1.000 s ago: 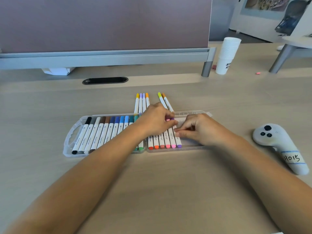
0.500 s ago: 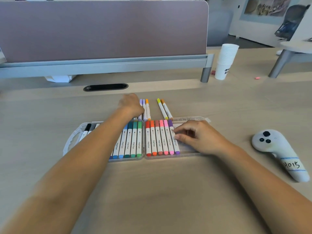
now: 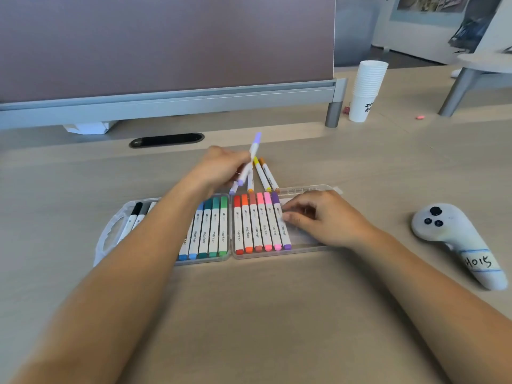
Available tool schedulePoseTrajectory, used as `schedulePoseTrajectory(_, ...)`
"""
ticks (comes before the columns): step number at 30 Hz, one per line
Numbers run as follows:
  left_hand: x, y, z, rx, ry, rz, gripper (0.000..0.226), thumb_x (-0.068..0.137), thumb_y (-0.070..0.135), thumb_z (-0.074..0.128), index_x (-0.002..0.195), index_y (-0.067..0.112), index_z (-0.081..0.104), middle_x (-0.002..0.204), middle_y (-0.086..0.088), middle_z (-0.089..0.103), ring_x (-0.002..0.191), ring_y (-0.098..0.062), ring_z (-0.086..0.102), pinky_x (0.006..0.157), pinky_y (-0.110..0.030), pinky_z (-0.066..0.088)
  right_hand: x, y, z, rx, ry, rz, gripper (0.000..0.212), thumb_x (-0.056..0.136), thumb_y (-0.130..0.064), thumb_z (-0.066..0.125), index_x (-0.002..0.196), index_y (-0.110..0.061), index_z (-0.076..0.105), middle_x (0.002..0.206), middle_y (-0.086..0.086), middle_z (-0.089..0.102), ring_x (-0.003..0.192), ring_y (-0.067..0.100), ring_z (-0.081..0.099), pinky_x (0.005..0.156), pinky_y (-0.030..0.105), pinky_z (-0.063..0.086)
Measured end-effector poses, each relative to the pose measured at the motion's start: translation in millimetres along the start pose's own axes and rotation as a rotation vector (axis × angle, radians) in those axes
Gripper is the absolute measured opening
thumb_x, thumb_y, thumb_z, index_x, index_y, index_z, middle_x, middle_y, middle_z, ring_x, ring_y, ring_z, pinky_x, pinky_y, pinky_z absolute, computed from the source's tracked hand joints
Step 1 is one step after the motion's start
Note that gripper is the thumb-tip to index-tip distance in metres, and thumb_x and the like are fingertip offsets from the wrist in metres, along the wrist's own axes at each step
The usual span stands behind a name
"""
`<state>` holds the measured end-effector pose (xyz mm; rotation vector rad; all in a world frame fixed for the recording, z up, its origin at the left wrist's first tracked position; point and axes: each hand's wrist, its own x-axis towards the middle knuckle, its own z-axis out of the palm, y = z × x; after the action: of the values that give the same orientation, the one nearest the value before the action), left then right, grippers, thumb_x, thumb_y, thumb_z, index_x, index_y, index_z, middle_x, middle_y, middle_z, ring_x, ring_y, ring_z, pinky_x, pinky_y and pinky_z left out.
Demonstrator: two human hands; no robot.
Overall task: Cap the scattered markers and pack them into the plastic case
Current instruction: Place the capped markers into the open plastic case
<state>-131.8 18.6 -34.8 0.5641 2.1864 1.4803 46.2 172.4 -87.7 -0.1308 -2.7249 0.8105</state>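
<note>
The left hand point(image 3: 221, 169) pinched a lilac marker point(image 3: 249, 159), tilted above the desk point(image 3: 277, 314) at twelve o'clock of the case point(image 3: 307, 189), likely bound for the free slots. The right hand point(image 3: 324, 218) lay at three o'clock, fingers loosely bent against the purple marker point(image 3: 283, 231), apparently steadying that row.

Lilac marker point(image 3: 252, 151), earlier flat on the desk point(image 3: 277, 300), now aloft and tilted in the fingers point(image 3: 234, 159) of the left hand point(image 3: 219, 170).

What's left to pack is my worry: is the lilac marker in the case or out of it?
Out. The left hand holds the lilac marker tilted in the air beyond the plastic case, above loose markers.
</note>
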Motion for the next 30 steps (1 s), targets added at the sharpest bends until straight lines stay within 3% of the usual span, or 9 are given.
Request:
schedulePoseTrajectory(2, -13.4, -7.5, 12.6, -0.233, -0.199, -0.063, 0.018, 0.093, 0.013, 0.059, 0.092, -0.002, 0.067, 0.070, -0.011, 0.069, 0.061, -0.021, 0.061, 0.058, -0.029, 0.052, 1.3, -2.4, 0.2, 0.077, 0.139, 0.085, 0.016, 0.090, -0.039, 0.068, 0.098, -0.028, 0.074, 0.078, -0.012, 0.069, 0.070, 0.003, 0.061, 0.069, 0.027, 0.051)
schedulePoseTrajectory(5, -27.8, -13.6, 31.8, -0.329, -0.333, -0.100, 0.017, 0.095, 0.006, 0.058, 0.103, -0.006, 0.065, 0.075, -0.012, 0.071, 0.066, -0.017, 0.068, 0.065, -0.027, 0.055, 3.6, -3.5, -1.1, 0.304, 0.301, 0.208, 0.020, 0.091, -0.034, 0.068, 0.110, -0.027, 0.067, 0.086, -0.009, 0.070, 0.071, 0.006, 0.064, 0.072, 0.026, 0.052)
schedulePoseTrajectory(8, -33.3, -11.2, 35.7, -0.358, -0.389, -0.098, 0.012, 0.095, 0.004, 0.058, 0.102, -0.001, 0.067, 0.081, -0.014, 0.072, 0.070, -0.020, 0.068, 0.070, -0.030, 0.057, 2.7, -7.5, -2.4, 0.488, 0.285, 0.230, 0.028, 0.096, -0.023, 0.062, 0.119, -0.037, 0.055, 0.102, -0.007, 0.071, 0.079, 0.014, 0.071, 0.077, 0.030, 0.054)
schedulePoseTrajectory(12, -40.7, -7.9, 38.7, -0.293, -0.463, -0.077, 0.018, 0.094, -0.002, 0.056, 0.109, 0.002, 0.066, 0.091, -0.015, 0.073, 0.073, -0.021, 0.071, 0.075, -0.034, 0.061, 0.2, -16.9, -3.7, 0.587, 0.265, 0.182, 0.033, 0.101, -0.009, 0.052, 0.129, -0.026, 0.053, 0.109, 0.001, 0.071, 0.073, 0.011, 0.071, 0.070, 0.018, 0.051)
schedulePoseTrajectory(16, -44.3, -9.7, 39.9, -0.259, -0.504, -0.094, 0.027, 0.092, -0.006, 0.057, 0.117, 0.001, 0.064, 0.107, -0.020, 0.072, 0.084, -0.025, 0.071, 0.087, -0.041, 0.058, -0.3, -21.9, -2.8, 0.646, 0.247, 0.192, 0.035, 0.103, -0.003, 0.043, 0.125, -0.026, 0.054, 0.106, -0.001, 0.070, 0.073, 0.011, 0.072, 0.071, 0.020, 0.052)
schedulePoseTrajectory(20, -45.8, -9.0, 40.0, -0.255, -0.520, -0.098, 0.028, 0.091, -0.007, 0.057, 0.118, -0.002, 0.065, 0.112, -0.018, 0.071, 0.100, -0.028, 0.069, 0.085, -0.037, 0.059, 0.2, -23.3, -3.6, 0.718, 0.232, 0.213, 0.038, 0.102, 0.002, 0.038, 0.118, -0.027, 0.056, 0.106, -0.003, 0.071, 0.070, 0.014, 0.070, 0.070, 0.025, 0.054)
schedulePoseTrajectory(25, -46.8, -10.2, 40.5, -0.208, -0.530, -0.099, 0.027, 0.087, -0.004, 0.065, 0.114, -0.002, 0.067, 0.117, -0.017, 0.070, 0.096, -0.021, 0.069, 0.077, -0.028, 0.060, 1.2, -23.7, -4.1, 0.735, 0.265, 0.266, 0.027, 0.100, 0.001, 0.043, 0.101, -0.022, 0.058, 0.102, 0.009, 0.073, 0.072, 0.019, 0.070, 0.073, 0.035, 0.055)
schedulePoseTrajectory(27, -45.9, -11.2, 42.6, -0.165, -0.524, -0.073, 0.023, 0.086, -0.001, 0.069, 0.109, 0.001, 0.070, 0.109, -0.014, 0.072, 0.089, -0.017, 0.069, 0.073, -0.024, 0.060, 1.5, -22.9, -3.7, 0.761, 0.279, 0.279, 0.018, 0.100, -0.003, 0.048, 0.098, -0.019, 0.057, 0.102, 0.018, 0.073, 0.075, 0.024, 0.070, 0.078, 0.040, 0.055)
schedulePoseTrajectory(30, -46.8, -10.8, 45.4, -0.063, -0.489, -0.026, 0.019, 0.083, 0.006, 0.075, 0.102, 0.004, 0.074, 0.091, -0.007, 0.073, 0.077, -0.014, 0.068, 0.069, -0.020, 0.059, 1.6, -22.2, -2.3, 0.799, 0.277, 0.275, 0.008, 0.097, -0.008, 0.058, 0.098, -0.015, 0.055, 0.100, 0.021, 0.073, 0.074, 0.024, 0.068, 0.075, 0.034, 0.056)
